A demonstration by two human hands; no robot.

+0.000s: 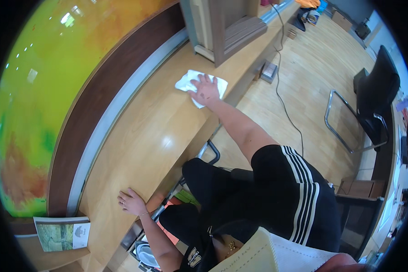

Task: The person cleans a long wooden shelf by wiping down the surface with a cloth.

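Note:
My right hand [206, 90] rests with spread fingers on a white cloth [184, 83], pressing it against the light wooden desktop [136, 122]. The cloth is crumpled and sticks out around the fingers and below the palm. It lies near the far end of the desk, just in front of a wooden cabinet or frame [240, 38]. My left hand [132, 202] is nearer, palm down by the desk's inner edge, its fingers apart and holding nothing. A ring shows on one finger.
A booklet [61, 233] lies at the near left. A glossy green-and-orange panel [36, 90] with a brown border [95, 86] curves along the left. On the right floor are a black cable [285, 102], a small box [269, 71] and a black chair [377, 95].

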